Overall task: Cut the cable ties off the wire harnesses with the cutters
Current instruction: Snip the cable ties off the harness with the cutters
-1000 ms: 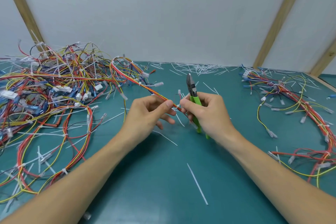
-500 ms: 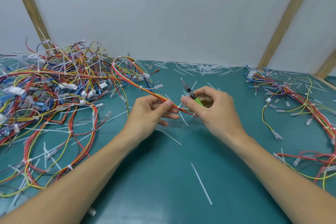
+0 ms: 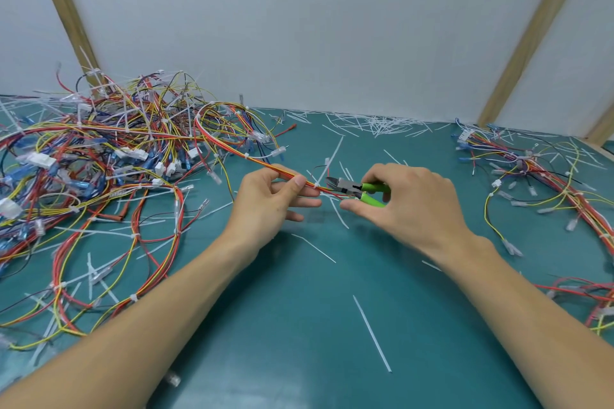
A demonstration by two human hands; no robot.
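Note:
My left hand pinches a red, orange and yellow wire harness between thumb and fingers above the green mat. A white cable tie wraps the harness just right of my thumb, its tail sticking up. My right hand grips the green-handled cutters, which lie nearly level and point left. The cutter jaws sit right beside the tie, their tips at the harness. The harness loops back into the big tangle on the left.
A large pile of tied harnesses covers the left of the mat. Looser harnesses lie at the right. Cut white tie pieces are scattered over the middle and along the back wall.
The cutters swung from upright to nearly level, jaws now pointing left at the tie. My right hand turned and shifted slightly right. My left hand kept its hold on the harness.

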